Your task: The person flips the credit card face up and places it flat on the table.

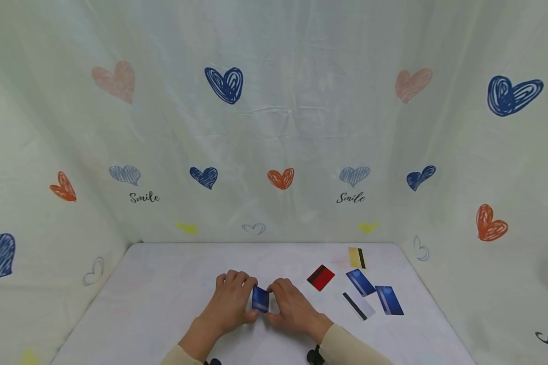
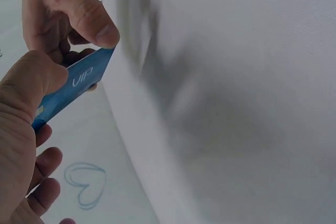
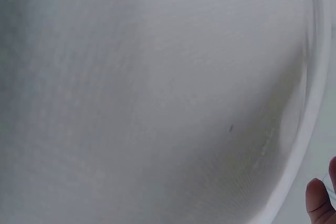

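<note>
Pale curtain (image 1: 310, 137) behind and down both sides, printed with hearts in navy, light blue, orange, pink and yellow, plus "Smile" lettering; white table (image 1: 164, 284) in front of it. Person at the near edge, light beige sleeves (image 1: 353, 345), small black pieces (image 1: 316, 356) near the wrists. Left hand (image 1: 230, 299) and right hand (image 1: 294, 308) both on one blue card (image 1: 260, 300), pinched between them near the middle of the table, toward the person. Left hand: thumb and fingers bent, narrow gap, grips the card's left side. Right hand: same kind of pinch, on the right side. Left wrist view: card tilted, looks raised off the table, "VIP" lettering on its face, a thumb at each end. Right wrist view: mostly blurred white surface, only fingertips in the lower right corner, grip can't be told from there. Other cards lie to the person's right, well apart from the held one: red card (image 1: 321, 278) with dark stripe, nearest the back of the right hand; gold card (image 1: 353, 258), black stripe, farthest back; upper blue card (image 1: 361, 282) and lower blue card (image 1: 389, 300), corners about touching; white card (image 1: 364, 303), black stripe, just left of the lower blue one.
</note>
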Demonstrator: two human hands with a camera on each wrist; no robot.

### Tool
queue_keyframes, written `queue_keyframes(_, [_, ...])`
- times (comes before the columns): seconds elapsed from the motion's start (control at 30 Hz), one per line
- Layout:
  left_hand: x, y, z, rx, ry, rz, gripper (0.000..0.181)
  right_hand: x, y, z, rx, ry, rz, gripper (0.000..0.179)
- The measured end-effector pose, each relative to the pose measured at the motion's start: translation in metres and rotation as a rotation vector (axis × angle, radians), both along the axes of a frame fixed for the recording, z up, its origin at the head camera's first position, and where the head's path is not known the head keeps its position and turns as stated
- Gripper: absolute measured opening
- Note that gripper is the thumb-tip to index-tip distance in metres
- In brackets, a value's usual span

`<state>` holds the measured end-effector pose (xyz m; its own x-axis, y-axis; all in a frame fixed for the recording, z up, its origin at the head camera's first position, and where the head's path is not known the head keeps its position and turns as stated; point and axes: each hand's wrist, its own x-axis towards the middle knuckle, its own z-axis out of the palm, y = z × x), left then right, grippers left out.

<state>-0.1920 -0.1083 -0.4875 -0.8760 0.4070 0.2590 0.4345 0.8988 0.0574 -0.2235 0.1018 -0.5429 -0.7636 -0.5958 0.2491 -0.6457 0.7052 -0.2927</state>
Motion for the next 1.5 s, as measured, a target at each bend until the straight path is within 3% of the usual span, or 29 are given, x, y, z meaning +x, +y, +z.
queue_keyframes(0.3, [-0.003,0.002,0.002,-0.013,-0.002,-0.043,0.067,0.000,-0.002,0.000,-0.007,-0.011,0.004,0.048])
queue_keyframes(0.5, [-0.005,0.004,0.001,0.025,-0.028,-0.058,0.067,0.002,-0.003,-0.001,-0.048,-0.018,0.018,0.047])
queue_keyframes(0.87, [-0.005,-0.001,-0.001,0.063,-0.046,-0.099,0.068,0.004,-0.006,-0.002,-0.234,-0.198,0.033,0.048])
queue_keyframes(1.1, [-0.004,0.002,-0.002,0.061,-0.101,-0.084,0.066,0.005,-0.006,-0.003,-0.282,-0.222,0.039,0.048])
queue_keyframes(1.23, [-0.004,0.002,-0.005,0.055,-0.097,-0.071,0.067,0.007,-0.006,-0.001,-0.292,-0.239,0.033,0.048])
queue_keyframes(1.33, [-0.006,0.002,-0.007,0.034,-0.069,-0.056,0.067,0.009,-0.005,0.001,-0.255,-0.204,0.020,0.051])
queue_keyframes(1.5, [-0.008,0.001,-0.010,0.020,-0.040,-0.002,0.066,0.012,-0.003,0.010,-0.145,-0.070,-0.025,0.063])
